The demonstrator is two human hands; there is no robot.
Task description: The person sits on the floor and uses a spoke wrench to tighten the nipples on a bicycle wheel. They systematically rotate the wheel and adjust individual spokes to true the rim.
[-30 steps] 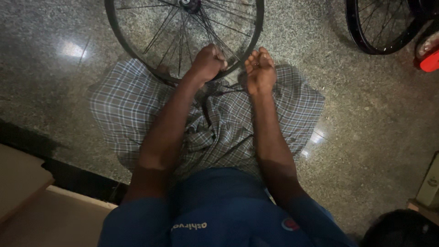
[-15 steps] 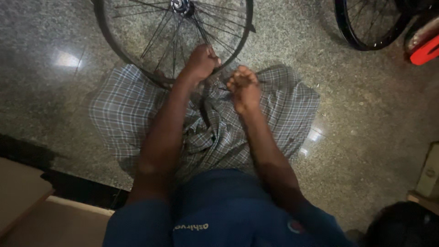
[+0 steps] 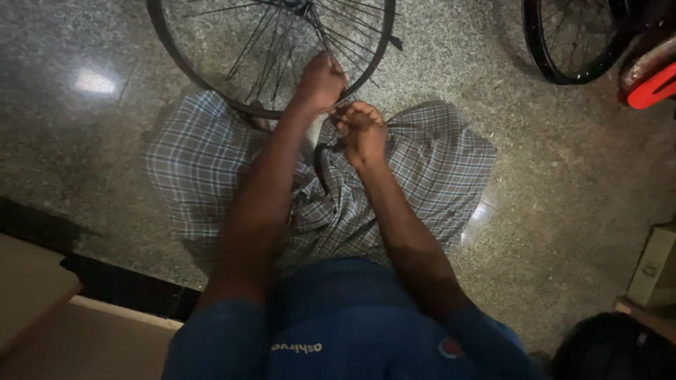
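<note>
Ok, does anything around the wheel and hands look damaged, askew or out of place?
Nothing stands out. The bare wheel has no tyre, its rim looks round and its spokes look even. The left hand grips the rim, and the right hand is closed beside it. A second wheel sits apart.

Pale upright cardboard box (image 3: 653, 267) at the right edge, on the speckled floor (image 3: 563, 176).

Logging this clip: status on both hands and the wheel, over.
Left hand closed on wheel rim by the spokes. Right hand fisted just below the rim, contents hidden. Checked cloth underneath; nothing blocking.
</note>
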